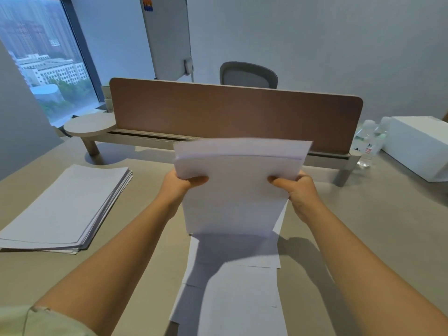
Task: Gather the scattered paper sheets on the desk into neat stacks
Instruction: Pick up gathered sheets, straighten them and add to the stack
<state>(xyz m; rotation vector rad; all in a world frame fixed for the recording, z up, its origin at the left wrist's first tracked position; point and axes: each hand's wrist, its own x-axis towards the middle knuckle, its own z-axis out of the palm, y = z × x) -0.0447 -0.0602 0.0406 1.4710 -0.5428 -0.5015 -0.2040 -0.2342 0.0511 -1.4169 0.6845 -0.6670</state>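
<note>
So I've got a bundle of paper sheets (238,187) held upright mid-frame, left hand (180,187) gripping one side edge and right hand (297,190) gripping the other, thumbs on the near face. The top edges don't line up; one sheet sticks out higher at the back. Below it, loose sheets (232,287) lie overlapped on the surface (363,226), running down to the bottom of the frame. A finished-looking stack (65,209) sits at the left, well apart.

My worry: if I tap the bundle down onto those loose sheets, they'll skid or crumple underneath. Also the grip is only at the sides, so the middle could bow and a sheet slide out. The water bottles (368,144) at the right are far enough off.
</note>
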